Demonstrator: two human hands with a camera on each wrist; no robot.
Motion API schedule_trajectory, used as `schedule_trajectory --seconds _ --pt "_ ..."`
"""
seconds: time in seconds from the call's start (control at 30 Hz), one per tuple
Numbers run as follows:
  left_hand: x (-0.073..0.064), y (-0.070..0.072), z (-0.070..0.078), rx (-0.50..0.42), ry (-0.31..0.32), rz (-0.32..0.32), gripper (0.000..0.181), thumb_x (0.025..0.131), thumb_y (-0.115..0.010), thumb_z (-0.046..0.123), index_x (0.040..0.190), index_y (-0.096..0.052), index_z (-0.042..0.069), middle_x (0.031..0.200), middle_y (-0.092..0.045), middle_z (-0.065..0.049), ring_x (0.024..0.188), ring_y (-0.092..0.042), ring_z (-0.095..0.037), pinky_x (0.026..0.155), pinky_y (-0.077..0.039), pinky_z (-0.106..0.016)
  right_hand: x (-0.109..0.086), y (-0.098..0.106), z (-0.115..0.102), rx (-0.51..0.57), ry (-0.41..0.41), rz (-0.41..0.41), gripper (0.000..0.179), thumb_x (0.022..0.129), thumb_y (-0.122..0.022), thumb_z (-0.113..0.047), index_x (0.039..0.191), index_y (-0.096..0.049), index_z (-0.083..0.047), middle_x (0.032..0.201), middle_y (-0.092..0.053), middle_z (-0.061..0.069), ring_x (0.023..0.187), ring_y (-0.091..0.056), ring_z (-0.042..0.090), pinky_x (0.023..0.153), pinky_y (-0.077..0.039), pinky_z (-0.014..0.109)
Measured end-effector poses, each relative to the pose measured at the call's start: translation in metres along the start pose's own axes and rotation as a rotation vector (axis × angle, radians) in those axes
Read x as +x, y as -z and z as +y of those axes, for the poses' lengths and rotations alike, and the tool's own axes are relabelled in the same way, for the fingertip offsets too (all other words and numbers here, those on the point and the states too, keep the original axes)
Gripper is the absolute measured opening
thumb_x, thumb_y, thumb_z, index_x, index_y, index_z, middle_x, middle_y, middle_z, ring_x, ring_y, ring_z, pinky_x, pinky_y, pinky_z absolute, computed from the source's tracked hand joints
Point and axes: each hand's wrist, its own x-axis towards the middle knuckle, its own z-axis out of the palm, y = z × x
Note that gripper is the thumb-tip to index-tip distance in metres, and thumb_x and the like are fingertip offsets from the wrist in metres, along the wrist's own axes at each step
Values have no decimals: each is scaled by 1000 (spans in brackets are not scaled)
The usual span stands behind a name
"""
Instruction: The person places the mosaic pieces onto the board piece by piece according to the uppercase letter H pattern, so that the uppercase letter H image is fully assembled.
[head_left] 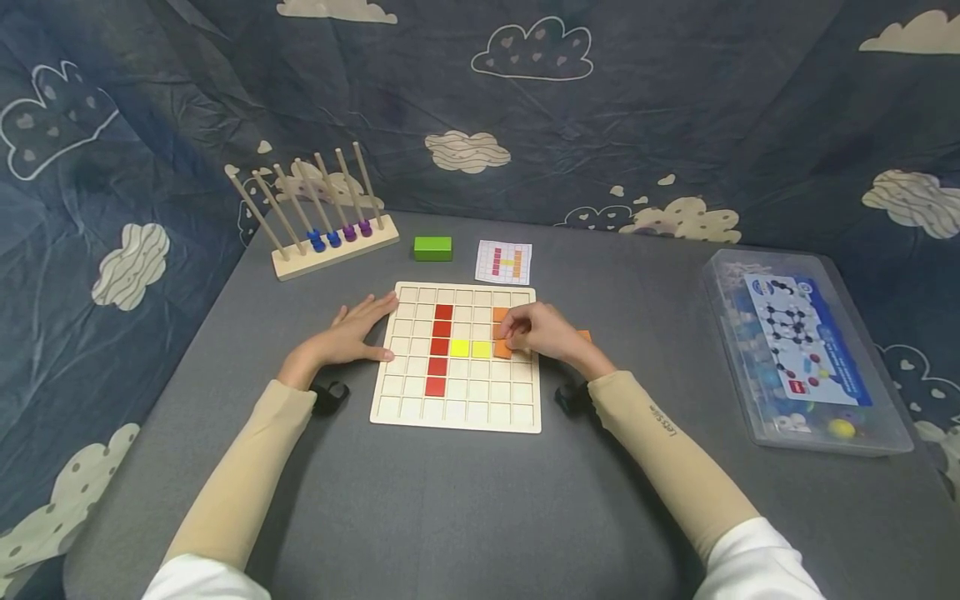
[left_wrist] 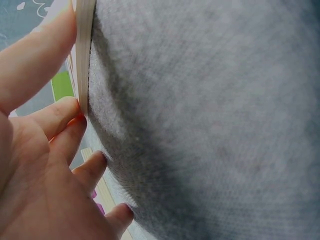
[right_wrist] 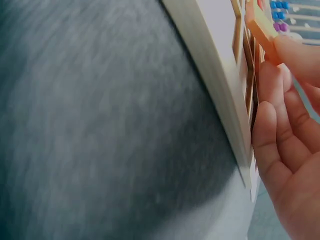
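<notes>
A pale wooden grid board (head_left: 456, 414) lies on the table, with a column of red square tiles (head_left: 439, 346) and two yellow tiles (head_left: 460, 348) in its cells. My left hand (head_left: 348, 333) touches the board's left edge, fingers spread and fairly straight. Over the right part of the board, my right hand (head_left: 540, 332) pinches an orange tile (right_wrist: 264, 32) between thumb and finger; the right wrist view shows it tilted. Another orange tile (head_left: 500, 314) sits in a cell above, and the hand hides part of that column. More orange (head_left: 584, 336) shows behind the right wrist.
Behind the board are a small pattern card (head_left: 503, 262) and a green block (head_left: 432, 248). A wooden peg stand (head_left: 335, 247) with blue and purple beads is at the back left. A clear plastic case (head_left: 806, 354) of molecule-model parts lies on the right.
</notes>
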Motion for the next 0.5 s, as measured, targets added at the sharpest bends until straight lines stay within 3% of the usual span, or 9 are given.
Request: schedule_trajectory --seconds 0.3,0.5 --pt "0 0 1 -3 4 2 94 86 -71 36 153 -15 4 158 -8 -18 143 4 -38 107 9 -61 0 -8 -5 -104 34 26 17 77 -64 10 83 -68 -4 71 -61 2 59 -48 13 54 -38 25" --pt "0 0 1 -5 5 3 94 86 -71 36 153 -15 4 158 -8 -18 143 4 -38 107 10 -61 -13 5 -14 31 49 60 11 81 -64 10 90 -68 7 83 -66 16 71 -55 21 64 -44 26"
